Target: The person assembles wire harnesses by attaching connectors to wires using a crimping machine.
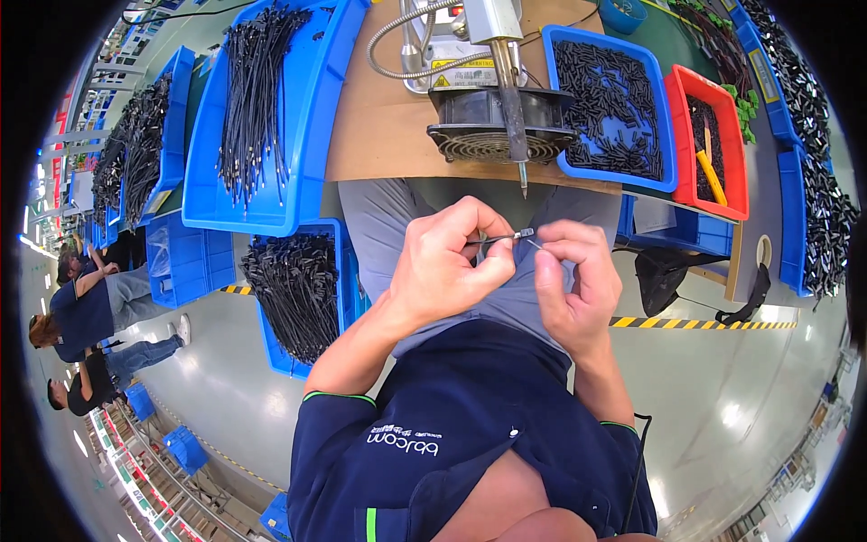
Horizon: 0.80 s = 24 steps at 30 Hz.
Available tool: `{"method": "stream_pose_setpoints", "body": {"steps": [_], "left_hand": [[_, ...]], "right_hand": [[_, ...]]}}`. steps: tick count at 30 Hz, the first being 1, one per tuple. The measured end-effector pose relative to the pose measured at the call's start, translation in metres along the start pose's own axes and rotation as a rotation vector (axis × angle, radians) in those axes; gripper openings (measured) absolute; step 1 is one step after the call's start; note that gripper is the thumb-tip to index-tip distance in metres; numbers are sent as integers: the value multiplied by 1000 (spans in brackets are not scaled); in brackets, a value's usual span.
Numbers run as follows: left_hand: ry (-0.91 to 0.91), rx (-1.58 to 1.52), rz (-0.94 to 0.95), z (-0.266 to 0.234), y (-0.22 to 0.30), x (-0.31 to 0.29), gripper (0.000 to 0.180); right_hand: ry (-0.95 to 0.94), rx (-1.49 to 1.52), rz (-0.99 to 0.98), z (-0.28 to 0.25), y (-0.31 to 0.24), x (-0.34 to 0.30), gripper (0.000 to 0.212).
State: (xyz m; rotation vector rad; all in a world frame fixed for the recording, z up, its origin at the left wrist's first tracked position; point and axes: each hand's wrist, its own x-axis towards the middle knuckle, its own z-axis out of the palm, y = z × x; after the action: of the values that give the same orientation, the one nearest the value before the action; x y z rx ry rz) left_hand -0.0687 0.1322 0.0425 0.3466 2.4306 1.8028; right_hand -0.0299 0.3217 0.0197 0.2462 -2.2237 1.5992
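Cable (488, 240) thin, black, small grey tip (525, 233) on its end, held over the lap near the pointed tool (515, 126); left hand (452, 264) pinches cable, thumb against index; right hand (580, 285) blurred, fingers narrowly parted beside tip, can't tell if gripping anything
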Motion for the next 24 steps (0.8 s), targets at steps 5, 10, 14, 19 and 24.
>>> {"method": "stream_pose_setpoints", "body": {"steps": [5, 10, 14, 19, 24], "left_hand": [[3, 32, 33, 0, 2, 3, 12], [-26, 94, 35, -1, 12, 8, 12], [-40, 134, 37, -3, 17, 10, 13], [-30, 173, 69, -3, 21, 14, 12], [-46, 203, 73, -7, 24, 23, 12]], "right_hand": [[1, -14, -116, 6, -4, 5, 19], [36, -61, -163, 7, -1, 9, 20], [55, -82, -193, 8, 0, 11, 20], [96, -99, -217, 12, 0, 13, 21], [121, -118, -232, 14, 1, 21, 22]]}}
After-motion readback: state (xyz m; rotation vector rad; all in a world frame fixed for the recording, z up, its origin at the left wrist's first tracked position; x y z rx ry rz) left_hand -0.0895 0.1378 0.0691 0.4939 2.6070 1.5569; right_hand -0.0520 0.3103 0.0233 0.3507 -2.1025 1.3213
